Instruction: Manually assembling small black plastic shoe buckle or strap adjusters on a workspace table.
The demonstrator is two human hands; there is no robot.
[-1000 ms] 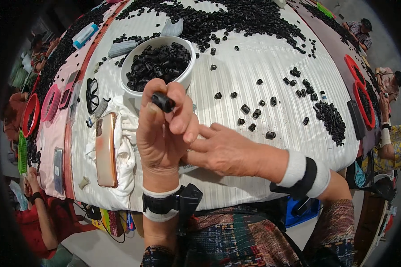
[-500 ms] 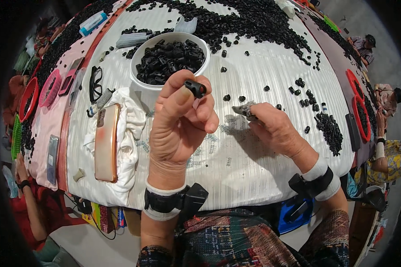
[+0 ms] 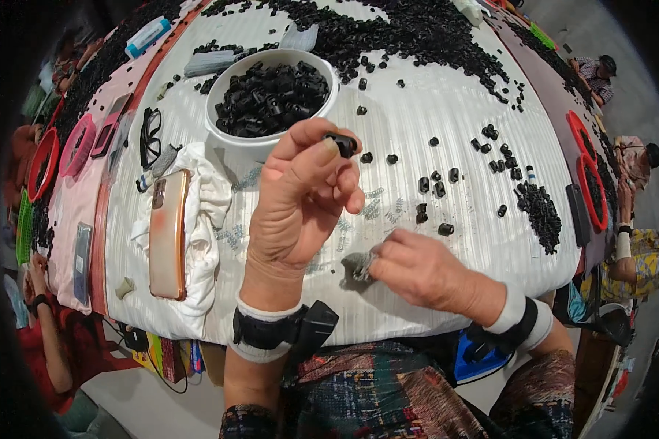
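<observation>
My left hand (image 3: pixel 293 197) is raised in front of the bucket, pinching a small black plastic barrel-shaped piece (image 3: pixel 341 144) between thumb and fingers. Lower and to the right, my right hand (image 3: pixel 432 272) is closed just above the white cloth. A grey knitted fingertip cover (image 3: pixel 357 269) sticks out at its finger ends; whether it is worn or held, and what lies inside the curled fingers, I cannot tell. Small metal springs (image 3: pixel 372 205) lie scattered between my hands. Several loose black pieces (image 3: pixel 438 189) rest beyond my right hand. The white bucket (image 3: pixel 211 117) is heaped with similar black pieces.
A phone (image 3: pixel 170 234) lies on a crumpled white cloth (image 3: pixel 206 256) at left, near black glasses (image 3: pixel 150 137). A large spread of black pieces (image 3: pixel 410 44) covers the far table. Another pile (image 3: pixel 540 208) sits at right. Other people work along both sides.
My right hand has moved nearer to me and leftward, uncovering several black pieces. My left hand, still pinching its piece, has shifted slightly right.
</observation>
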